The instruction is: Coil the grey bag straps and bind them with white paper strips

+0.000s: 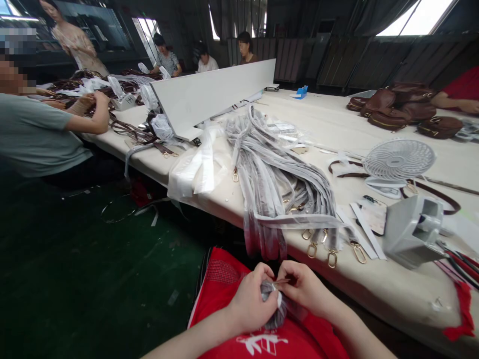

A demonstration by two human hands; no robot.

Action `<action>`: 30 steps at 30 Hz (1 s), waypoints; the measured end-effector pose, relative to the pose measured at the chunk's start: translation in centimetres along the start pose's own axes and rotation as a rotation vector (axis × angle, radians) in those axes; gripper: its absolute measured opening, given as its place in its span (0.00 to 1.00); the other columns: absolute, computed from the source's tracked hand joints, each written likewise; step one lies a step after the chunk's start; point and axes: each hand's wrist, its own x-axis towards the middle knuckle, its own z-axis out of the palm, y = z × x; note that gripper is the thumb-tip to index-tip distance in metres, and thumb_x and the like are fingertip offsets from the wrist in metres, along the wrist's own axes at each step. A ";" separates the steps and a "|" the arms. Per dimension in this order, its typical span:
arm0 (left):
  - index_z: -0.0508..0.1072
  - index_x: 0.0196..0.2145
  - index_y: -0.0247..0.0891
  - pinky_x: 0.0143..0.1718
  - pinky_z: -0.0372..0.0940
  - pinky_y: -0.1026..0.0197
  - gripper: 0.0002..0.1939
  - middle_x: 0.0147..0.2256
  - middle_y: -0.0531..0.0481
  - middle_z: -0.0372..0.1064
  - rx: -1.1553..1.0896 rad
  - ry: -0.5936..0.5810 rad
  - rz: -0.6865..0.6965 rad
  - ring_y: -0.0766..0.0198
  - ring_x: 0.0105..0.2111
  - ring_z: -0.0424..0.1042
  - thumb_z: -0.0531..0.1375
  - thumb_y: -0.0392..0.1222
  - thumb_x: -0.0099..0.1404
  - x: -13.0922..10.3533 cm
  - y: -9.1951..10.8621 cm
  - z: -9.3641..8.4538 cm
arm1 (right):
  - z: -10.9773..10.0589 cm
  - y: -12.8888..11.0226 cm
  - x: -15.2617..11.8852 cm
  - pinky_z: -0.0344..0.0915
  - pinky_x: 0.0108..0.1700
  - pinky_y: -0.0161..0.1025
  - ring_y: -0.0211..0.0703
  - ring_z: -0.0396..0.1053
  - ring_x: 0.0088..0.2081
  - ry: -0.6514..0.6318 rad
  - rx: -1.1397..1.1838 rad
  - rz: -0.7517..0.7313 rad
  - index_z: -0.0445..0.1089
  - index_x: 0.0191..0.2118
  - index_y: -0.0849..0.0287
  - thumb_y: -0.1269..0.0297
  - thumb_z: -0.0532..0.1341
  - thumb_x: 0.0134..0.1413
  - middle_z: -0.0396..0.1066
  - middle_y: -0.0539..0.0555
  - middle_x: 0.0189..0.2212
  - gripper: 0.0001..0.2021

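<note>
Over the red apron on my lap, my left hand (258, 301) is wrapped round a bunched strap in thin grey-white wrapping (277, 319). Thumb and fingers of my right hand (305, 286) pinch a thin brown piece, apparently a strap end (283, 282), at the top of the bunch. My fingers partly hide where the two meet. On the table edge just beyond my hands lies a large pile of wrapped straps (258, 174). Gold-coloured clasps (332, 259) hang from its near end, and part of the pile droops over the edge.
A white divider board (220, 97) stands on the cream-covered table (329, 112). To the right are a small fan (398, 159), a grey tape dispenser (407, 232), a phone (370, 214) and brown bags (396, 107). Co-workers sit around; one in a pale green shirt (33, 134) is at left.
</note>
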 end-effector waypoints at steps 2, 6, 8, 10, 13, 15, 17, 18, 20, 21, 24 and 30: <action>0.69 0.32 0.38 0.27 0.61 0.62 0.07 0.23 0.52 0.70 -0.118 -0.132 -0.185 0.63 0.23 0.69 0.57 0.42 0.56 0.5 -0.4 -0.3 | 0.3 -0.6 -0.5 0.60 0.33 0.34 0.38 0.66 0.29 0.013 -0.199 -0.091 0.68 0.26 0.58 0.79 0.58 0.46 0.68 0.48 0.26 0.08; 0.74 0.33 0.34 0.27 0.64 0.61 0.14 0.19 0.53 0.69 -0.525 -0.247 -0.400 0.65 0.19 0.68 0.61 0.46 0.51 1.4 -0.5 -0.9 | 0.2 -1.4 -1.1 0.66 0.41 0.36 0.41 0.72 0.37 -0.032 -0.327 -0.210 0.73 0.36 0.54 0.79 0.54 0.52 0.74 0.51 0.35 0.14; 0.76 0.34 0.32 0.30 0.65 0.62 0.18 0.21 0.50 0.72 -0.661 -0.215 -0.382 0.66 0.21 0.70 0.64 0.46 0.48 2.0 0.0 -1.2 | -0.2 -1.4 -1.2 0.68 0.44 0.37 0.42 0.73 0.41 0.004 -0.333 -0.249 0.73 0.41 0.54 0.78 0.54 0.55 0.75 0.53 0.40 0.15; 0.77 0.34 0.30 0.29 0.65 0.63 0.20 0.22 0.49 0.73 -0.748 -0.171 -0.353 0.66 0.22 0.70 0.66 0.49 0.47 2.7 0.6 -1.3 | -0.7 -1.1 -1.2 0.70 0.47 0.38 0.43 0.74 0.44 0.069 -0.342 -0.286 0.73 0.45 0.54 0.77 0.54 0.57 0.76 0.55 0.44 0.16; 0.78 0.32 0.30 0.29 0.64 0.64 0.23 0.24 0.47 0.75 -0.779 -0.069 -0.279 0.66 0.24 0.71 0.71 0.52 0.45 3.8 1.4 -0.8 | -1.0 -0.4 -1.6 0.70 0.52 0.43 0.46 0.74 0.49 0.224 -0.342 -0.321 0.73 0.46 0.53 0.74 0.54 0.59 0.76 0.56 0.46 0.15; 0.78 0.33 0.30 0.32 0.64 0.65 0.25 0.28 0.45 0.77 -0.780 -0.036 -0.245 0.65 0.27 0.72 0.74 0.51 0.42 4.3 1.9 -0.4 | -0.6 0.1 -2.1 0.70 0.55 0.47 0.48 0.73 0.51 0.361 -0.305 -0.279 0.69 0.51 0.53 0.73 0.55 0.59 0.77 0.56 0.47 0.17; 0.77 0.35 0.30 0.34 0.65 0.64 0.26 0.30 0.43 0.78 -0.802 -0.043 -0.236 0.64 0.29 0.73 0.75 0.51 0.42 4.8 2.5 0.0 | 0.1 0.4 -2.8 0.69 0.57 0.50 0.49 0.72 0.54 0.465 -0.258 -0.224 0.59 0.61 0.55 0.72 0.55 0.59 0.76 0.58 0.49 0.25; 0.77 0.35 0.30 0.35 0.66 0.63 0.27 0.31 0.43 0.78 -0.815 -0.054 -0.233 0.63 0.30 0.74 0.75 0.52 0.42 5.0 2.9 0.2 | 0.5 0.5 -3.1 0.67 0.59 0.51 0.49 0.70 0.55 0.497 -0.247 -0.215 0.52 0.65 0.56 0.73 0.54 0.59 0.74 0.59 0.52 0.29; 0.77 0.36 0.30 0.36 0.66 0.63 0.27 0.31 0.42 0.78 -0.832 -0.086 -0.214 0.63 0.29 0.74 0.75 0.52 0.43 5.3 3.6 0.5 | 0.9 0.4 -4.0 0.64 0.62 0.52 0.49 0.66 0.60 0.504 -0.276 -0.247 0.44 0.68 0.57 0.75 0.52 0.59 0.70 0.61 0.57 0.33; 0.77 0.36 0.30 0.35 0.67 0.63 0.27 0.30 0.42 0.78 -0.836 -0.105 -0.208 0.63 0.29 0.74 0.75 0.52 0.43 5.4 4.0 0.6 | 0.7 0.3 -4.5 0.64 0.62 0.52 0.49 0.64 0.61 0.488 -0.309 -0.272 0.44 0.68 0.56 0.75 0.51 0.58 0.68 0.61 0.59 0.33; 0.77 0.36 0.29 0.33 0.67 0.64 0.28 0.30 0.42 0.78 -0.840 -0.139 -0.212 0.64 0.28 0.74 0.76 0.51 0.42 5.7 4.9 0.6 | -2.5 0.1 -6.2 0.64 0.62 0.52 0.53 0.63 0.61 0.613 -0.426 -0.294 0.54 0.66 0.55 0.73 0.54 0.58 0.66 0.60 0.60 0.29; 0.78 0.40 0.29 0.26 0.66 0.67 0.20 0.26 0.46 0.76 -0.989 -0.132 -0.324 0.68 0.22 0.70 0.73 0.42 0.51 6.3 4.1 -0.8 | -17.7 3.7 -11.4 0.62 0.58 0.55 0.58 0.69 0.52 1.593 -0.580 0.100 0.72 0.50 0.64 0.53 0.55 0.58 0.72 0.65 0.49 0.22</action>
